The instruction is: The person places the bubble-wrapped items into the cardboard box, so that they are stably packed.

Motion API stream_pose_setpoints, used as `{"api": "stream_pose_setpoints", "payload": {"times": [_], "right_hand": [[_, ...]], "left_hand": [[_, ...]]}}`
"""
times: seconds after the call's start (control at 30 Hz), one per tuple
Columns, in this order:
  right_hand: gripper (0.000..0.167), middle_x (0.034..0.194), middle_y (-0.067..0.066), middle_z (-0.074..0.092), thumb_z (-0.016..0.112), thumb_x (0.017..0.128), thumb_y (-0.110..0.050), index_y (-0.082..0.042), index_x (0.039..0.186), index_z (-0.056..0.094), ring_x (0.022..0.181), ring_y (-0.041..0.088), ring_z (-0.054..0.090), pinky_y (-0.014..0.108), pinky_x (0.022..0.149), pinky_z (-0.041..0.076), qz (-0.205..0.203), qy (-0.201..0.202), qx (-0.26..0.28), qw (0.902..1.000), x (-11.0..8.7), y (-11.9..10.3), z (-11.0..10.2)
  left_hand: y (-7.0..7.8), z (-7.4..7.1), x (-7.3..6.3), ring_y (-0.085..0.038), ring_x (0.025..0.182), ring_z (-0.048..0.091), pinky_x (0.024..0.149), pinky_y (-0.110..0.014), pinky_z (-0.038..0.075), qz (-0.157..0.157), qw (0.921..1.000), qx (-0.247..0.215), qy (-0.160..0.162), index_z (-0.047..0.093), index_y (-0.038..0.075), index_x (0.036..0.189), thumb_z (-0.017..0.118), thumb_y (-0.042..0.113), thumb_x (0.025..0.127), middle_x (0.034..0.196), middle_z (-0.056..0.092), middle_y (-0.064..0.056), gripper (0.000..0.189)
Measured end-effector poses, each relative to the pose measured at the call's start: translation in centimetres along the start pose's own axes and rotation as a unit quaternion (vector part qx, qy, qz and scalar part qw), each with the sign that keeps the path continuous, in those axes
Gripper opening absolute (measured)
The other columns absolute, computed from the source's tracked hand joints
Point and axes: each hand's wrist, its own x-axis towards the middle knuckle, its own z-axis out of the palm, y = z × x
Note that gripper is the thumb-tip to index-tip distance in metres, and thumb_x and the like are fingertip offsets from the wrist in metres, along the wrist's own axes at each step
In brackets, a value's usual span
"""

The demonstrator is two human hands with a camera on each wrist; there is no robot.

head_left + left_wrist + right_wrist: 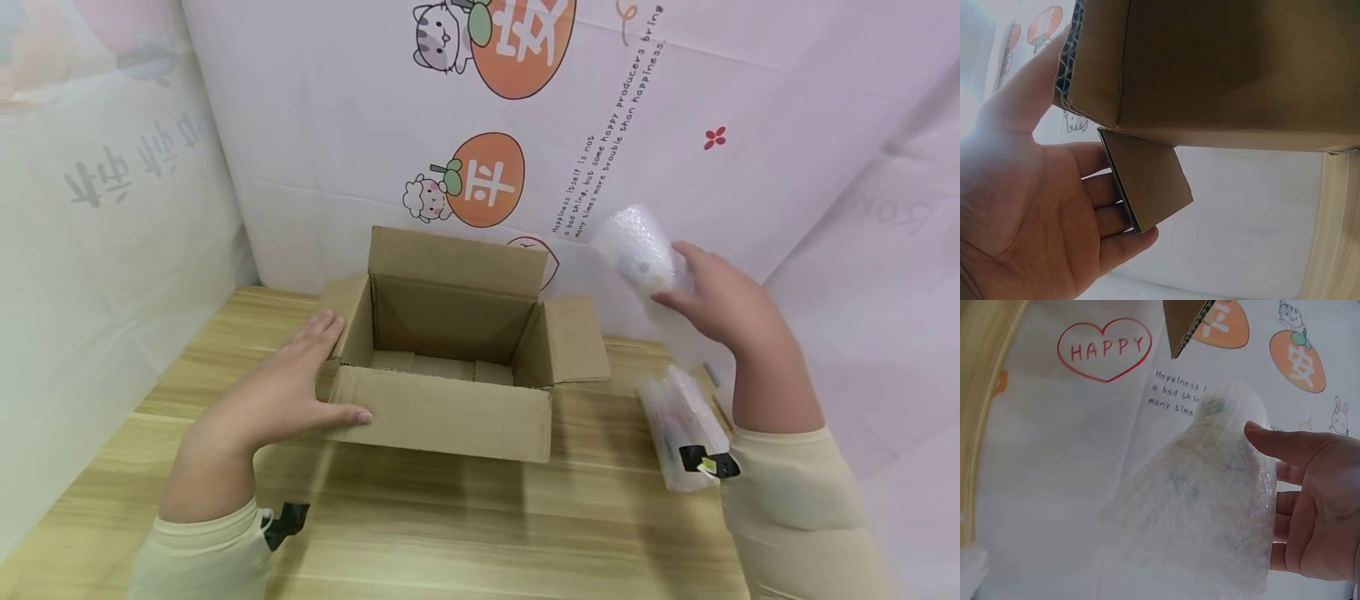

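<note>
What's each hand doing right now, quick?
Left hand: open, touching the brown, rectangular cardboard box.
Right hand: closed, holding a rounded, see-through bubble-wrap bundle.

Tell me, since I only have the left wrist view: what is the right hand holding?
Observer: The right hand holds a bubble-wrapped item in the air, to the right of the box.
Operator: Is there any other wrapped thing around?
Observer: Yes, a clear-wrapped package lies on the table, on the right side.
Operator: And how do the box's flaps lie?
Observer: The head view shows all four flaps folded open.
</note>
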Motion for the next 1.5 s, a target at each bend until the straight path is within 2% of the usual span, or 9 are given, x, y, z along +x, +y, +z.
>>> {"api": "stream_pose_setpoints", "payload": {"times": [0.17, 0.57, 0.87, 1.23, 1.5], "right_hand": [[0.078, 0.147, 0.028, 0.041, 0.064, 0.094, -0.039, -0.006, 0.154, 0.027, 0.131, 0.046, 0.042, 0.068, 0.101, 0.035, -0.021, 0.006, 0.003, 0.9997, 0.5, -2.1, -0.2], [0.078, 0.154, 0.021, 0.036, 0.064, 0.094, -0.040, -0.014, 0.157, 0.024, 0.140, 0.044, 0.034, 0.067, 0.107, 0.030, -0.065, -0.001, -0.028, 0.9975, 1.3, -6.8, -0.8], [0.077, 0.150, 0.019, 0.043, 0.066, 0.093, -0.031, -0.022, 0.157, 0.024, 0.135, 0.041, 0.042, 0.063, 0.107, 0.035, -0.109, -0.012, -0.046, 0.9929, 2.5, -10.4, -0.7], [0.074, 0.146, 0.010, 0.048, 0.067, 0.092, -0.033, -0.027, 0.155, 0.028, 0.132, 0.033, 0.047, 0.055, 0.106, 0.040, -0.153, -0.037, -0.077, 0.9845, 4.4, -14.1, 0.6], [0.074, 0.149, 0.011, 0.045, 0.066, 0.093, -0.034, -0.030, 0.156, 0.026, 0.134, 0.033, 0.045, 0.055, 0.109, 0.039, -0.175, -0.071, -0.081, 0.9787, 5.7, -16.6, 1.8]], "left_hand": [[0.0, 0.0, 0.0, -0.038, 0.152, 0.003, 0.119, -0.062, 0.014, 0.000, 1.0000, -0.002, 0.000, 0.005, 0.008, 0.158, 0.063, 0.081, 0.069, 0.166, -0.001, -0.012, 0.130], [-0.2, 0.3, 0.2, -0.036, 0.152, 0.003, 0.119, -0.061, 0.014, -0.005, 1.0000, 0.000, -0.002, 0.005, 0.008, 0.159, 0.065, 0.079, 0.070, 0.166, -0.001, -0.011, 0.129], [-0.2, 0.3, 0.3, -0.036, 0.152, 0.003, 0.119, -0.061, 0.014, -0.008, 1.0000, -0.003, 0.000, 0.003, 0.010, 0.159, 0.065, 0.079, 0.070, 0.166, -0.001, -0.010, 0.129], [-0.3, 0.2, 0.4, -0.035, 0.152, 0.003, 0.120, -0.061, 0.014, -0.007, 1.0000, -0.004, 0.004, 0.005, 0.010, 0.159, 0.065, 0.080, 0.069, 0.166, 0.000, -0.009, 0.129], [-0.2, 0.2, 0.3, -0.037, 0.152, 0.004, 0.119, -0.062, 0.014, -0.005, 0.9999, -0.006, 0.007, 0.006, 0.009, 0.159, 0.066, 0.080, 0.069, 0.166, 0.002, -0.011, 0.129]]}}
